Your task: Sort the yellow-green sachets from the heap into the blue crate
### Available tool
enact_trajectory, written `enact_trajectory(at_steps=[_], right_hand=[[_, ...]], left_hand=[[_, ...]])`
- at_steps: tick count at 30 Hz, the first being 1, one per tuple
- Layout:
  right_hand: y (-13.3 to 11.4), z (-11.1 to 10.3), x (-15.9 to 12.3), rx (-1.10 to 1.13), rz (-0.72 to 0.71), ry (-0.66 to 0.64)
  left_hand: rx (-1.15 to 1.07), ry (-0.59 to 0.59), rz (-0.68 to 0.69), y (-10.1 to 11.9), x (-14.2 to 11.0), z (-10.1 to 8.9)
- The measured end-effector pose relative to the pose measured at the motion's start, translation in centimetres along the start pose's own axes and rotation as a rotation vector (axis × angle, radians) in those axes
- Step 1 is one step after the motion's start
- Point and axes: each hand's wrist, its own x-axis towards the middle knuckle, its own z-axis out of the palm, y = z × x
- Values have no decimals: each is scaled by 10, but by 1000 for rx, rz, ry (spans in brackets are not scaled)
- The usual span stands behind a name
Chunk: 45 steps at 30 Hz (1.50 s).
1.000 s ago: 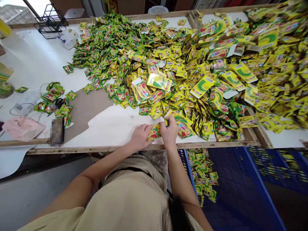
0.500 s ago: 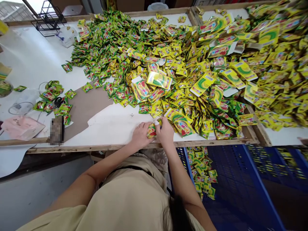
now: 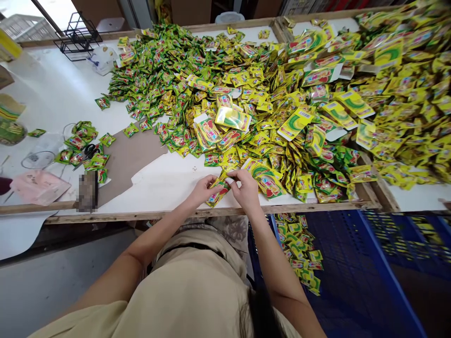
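At the front edge of the table, my left hand (image 3: 201, 191) and my right hand (image 3: 247, 188) pinch a small yellow-and-green printed packet (image 3: 215, 197) between them. Fingers cover part of it, and its lower left end points toward me. Just right of my right hand lies a flat printed carton (image 3: 266, 180) in yellow and green with red. A large heap of small green and yellow packets (image 3: 158, 70) spreads beyond both hands. Several more printed cartons, such as one with a barcode (image 3: 296, 123), rest on top of the heap.
Brown cardboard (image 3: 130, 155) lies left, with black scissors (image 3: 89, 151) among loose packets. A pink packet (image 3: 40, 187) and a black wire rack (image 3: 77, 37) are farther left. Wooden strips (image 3: 384, 192) edge the table. Below right stands a blue crate (image 3: 373, 263) beside more packets.
The packet has tilted and shows more of its length. My left hand has turned from lying over it to pinching its side, and my right fingers have shifted along it.
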Motion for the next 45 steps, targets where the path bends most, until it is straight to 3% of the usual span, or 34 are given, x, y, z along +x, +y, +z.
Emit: enact_trajectory(at_steps=[4, 7, 9, 15, 18, 25, 33, 35, 38, 40, 42, 45], right_hand=[[-5, -4, 2, -113, -70, -42], [-7, -8, 1, -237, -44, 22], [-8, -9, 1, -238, -20, -3], [-11, -14, 7, -188, -25, -347], [-11, -19, 13, -104, -77, -456], [-11, -20, 22, -49, -62, -294], [-22, -24, 30, -129, -102, -621], [-21, -27, 29, -45, -59, -584], [-13, -23, 21, 124, 127, -273], [-4, -14, 12, 253, 282, -156], [4, -4, 5, 437, 426, -201], [11, 6, -1, 721, 592, -288]], left_hand=[[-108, 81, 26, -5, -1, 13], [-131, 112, 60, -6, -1, 16], [-121, 113, 76, -6, -1, 16], [10, 119, 71, -1, -7, 12], [47, 100, 74, 2, -10, 9], [129, -9, 69, 12, -13, 7], [179, -41, 131, 12, -13, 8], [145, -29, 120, 9, -13, 8], [30, 60, 78, 2, -13, 8], [-18, 133, 70, -3, -13, 7], [13, 155, 64, -5, -14, 6], [75, 69, -21, -4, -15, 3]])
